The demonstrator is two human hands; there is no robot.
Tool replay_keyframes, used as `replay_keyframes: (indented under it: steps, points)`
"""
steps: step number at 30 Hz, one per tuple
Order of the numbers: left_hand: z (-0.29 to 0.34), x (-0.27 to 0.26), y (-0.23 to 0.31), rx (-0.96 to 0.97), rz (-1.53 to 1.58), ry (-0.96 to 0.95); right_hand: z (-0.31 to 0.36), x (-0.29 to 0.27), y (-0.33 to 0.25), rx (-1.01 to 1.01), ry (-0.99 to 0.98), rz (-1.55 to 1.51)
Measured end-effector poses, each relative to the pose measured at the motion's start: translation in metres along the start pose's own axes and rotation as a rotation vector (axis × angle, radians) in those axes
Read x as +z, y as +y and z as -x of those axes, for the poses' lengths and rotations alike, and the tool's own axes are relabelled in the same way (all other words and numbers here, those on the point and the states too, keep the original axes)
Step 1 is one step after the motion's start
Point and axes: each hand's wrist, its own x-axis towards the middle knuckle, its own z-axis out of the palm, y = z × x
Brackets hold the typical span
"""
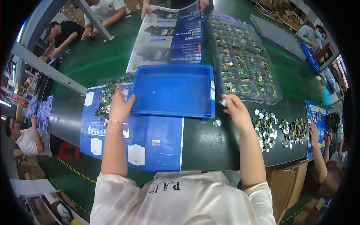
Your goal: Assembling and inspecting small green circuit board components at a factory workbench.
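An almost bare shallow blue plastic bin (173, 108) sits in front of me, with one tiny ring-like bit on its floor. My left hand (120, 107) is beside the bin's left wall, thumb apart from the fingers, over the edge of a heap of small green circuit boards (103, 105). Under that heap lies a clear plastic blister tray (98, 127). Right of the bin, my right hand (236, 110) pinches a small whitish piece (223, 100) between thumb and fingers; its exact kind is too small to make out. A crumpled clear scrap (217, 122) lies on the table below that hand.
Stacked clear trays (243, 63) filled with small boards stand at the far right. Loose boards (265, 129) lie in piles right of my right arm. Blue printed cardboard sheets (161, 150) cover the table at left; a person across holds another printed sheet (157, 37). A metal post (48, 67) slants at left.
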Motion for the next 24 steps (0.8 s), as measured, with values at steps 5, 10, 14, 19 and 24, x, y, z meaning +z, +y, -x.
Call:
replay_keyframes:
  steps: [5, 10, 14, 19, 24]
  points:
    - [0.001, -0.002, -0.01, -0.173, 0.554, -0.315, -0.011, 0.04, -0.006, -0.185, 0.017, 0.106]
    - [0.023, -0.053, 0.031, -0.177, 1.104, -0.35, 0.027, 0.009, -0.046, -0.163, 0.112, -0.252]
    - [0.029, -0.04, 0.074, -0.058, 1.017, -0.472, 0.052, -0.073, -0.043, -0.201, 0.202, -0.346]
    - [0.035, -0.012, 0.072, 0.03, 1.049, -0.812, 0.117, -0.168, -0.014, -0.297, 0.369, -0.481]
    - [0.016, -0.008, -0.024, 0.418, -0.092, 0.014, 0.147, -0.212, -0.001, -0.271, 0.303, -0.626]
